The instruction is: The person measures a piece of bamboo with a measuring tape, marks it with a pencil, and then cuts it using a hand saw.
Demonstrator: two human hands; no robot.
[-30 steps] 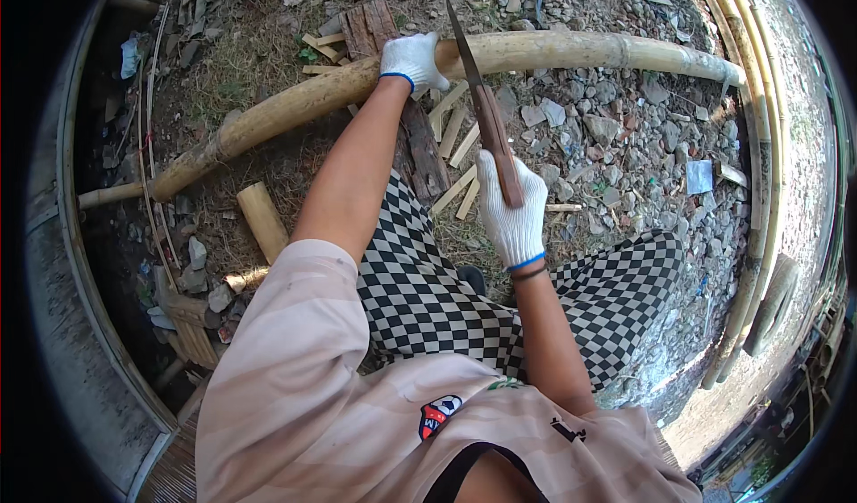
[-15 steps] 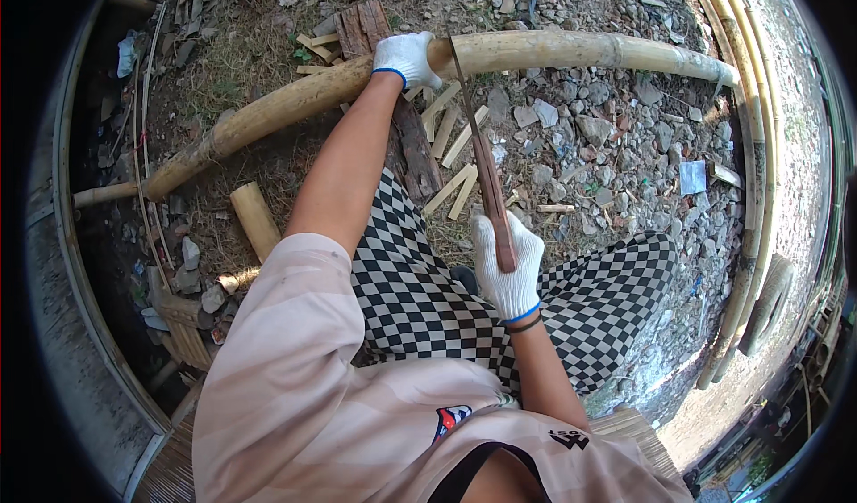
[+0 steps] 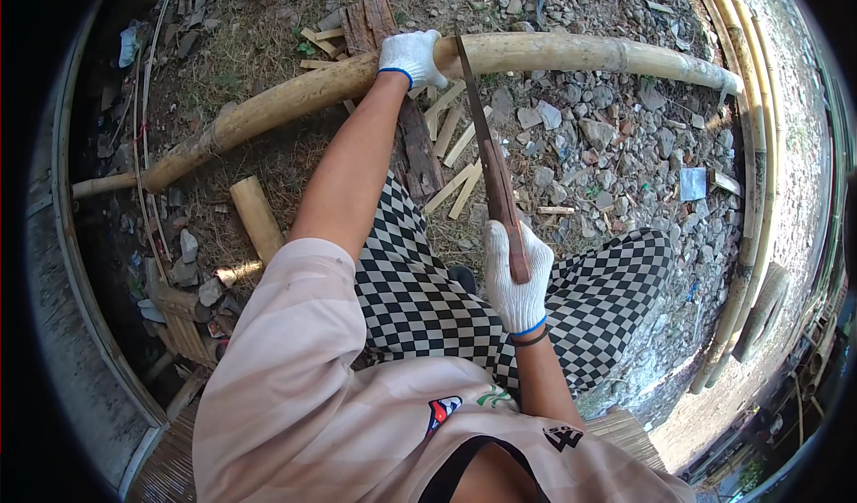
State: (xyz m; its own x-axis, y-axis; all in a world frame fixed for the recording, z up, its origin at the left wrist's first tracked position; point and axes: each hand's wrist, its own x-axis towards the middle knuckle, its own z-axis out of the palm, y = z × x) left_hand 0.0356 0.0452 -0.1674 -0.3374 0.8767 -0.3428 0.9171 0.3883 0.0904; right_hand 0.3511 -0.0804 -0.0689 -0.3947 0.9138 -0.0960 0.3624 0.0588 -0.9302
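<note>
A thick, pale bamboo pole [image 3: 571,50] lies across the far side in front of me. My left hand [image 3: 410,58], in a white knit glove with a blue cuff, grips it from above, the fingers wrapped round. My right hand [image 3: 522,299], gloved the same way, is closed around the wooden handle of a handsaw [image 3: 478,115]. The saw's dark, narrow blade points away from me. Its tip end crosses the pole just right of my left hand. How deep the blade sits in the bamboo I cannot tell.
Under the pole is a weathered wood block [image 3: 416,150], with split bamboo strips [image 3: 465,191] beside it. A short bamboo piece [image 3: 257,217] lies left of my knee. Long bamboo poles [image 3: 757,155] run along the right. Stones and rubble [image 3: 598,133] cover the ground.
My right hand has drawn back toward me and slightly right, pulling the saw with it. My left hand keeps its grip on the pole.
</note>
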